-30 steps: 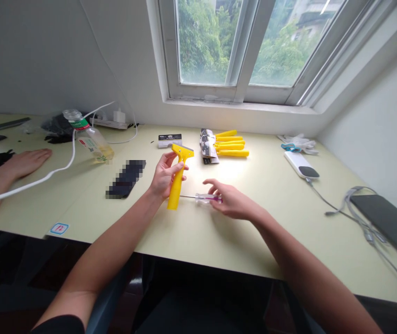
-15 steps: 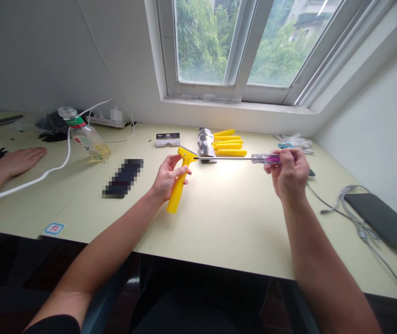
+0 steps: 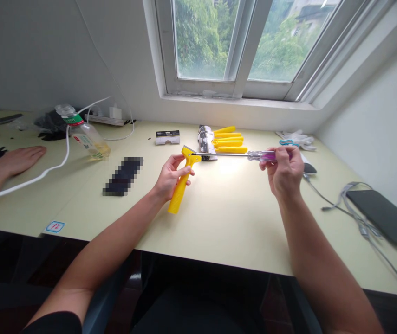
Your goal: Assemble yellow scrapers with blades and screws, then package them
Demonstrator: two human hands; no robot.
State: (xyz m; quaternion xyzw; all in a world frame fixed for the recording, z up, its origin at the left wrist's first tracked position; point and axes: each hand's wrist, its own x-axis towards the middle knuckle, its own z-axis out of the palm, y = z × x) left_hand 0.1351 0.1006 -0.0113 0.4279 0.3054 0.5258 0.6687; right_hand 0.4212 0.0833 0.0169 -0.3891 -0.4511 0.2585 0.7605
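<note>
My left hand [image 3: 172,177] is closed around the neck of a yellow scraper [image 3: 180,190], its head up and its ribbed handle slanting down toward me. In my right hand [image 3: 284,170] is a screwdriver [image 3: 261,156] with a clear and purple handle, held level with its shaft pointing left. The screwdriver's dark tip overlaps the scraper's head, near its middle; whether it sits in a screw I cannot tell. Behind them several more yellow scrapers [image 3: 229,143] lie with their heads under printed packaging cards [image 3: 205,142].
A small printed card [image 3: 167,137] lies left of the scrapers. Further left are a pixelated dark object [image 3: 123,177], a tilted bottle [image 3: 88,140], a white cable [image 3: 54,171] and another person's hand [image 3: 27,157]. On the right are white gloves [image 3: 299,139], cables [image 3: 349,211] and a dark flat device [image 3: 388,218].
My right hand and the screwdriver have shifted slightly left, and the tip has moved from the right side of the scraper's head to nearer its middle. The scraper has moved a little right.
</note>
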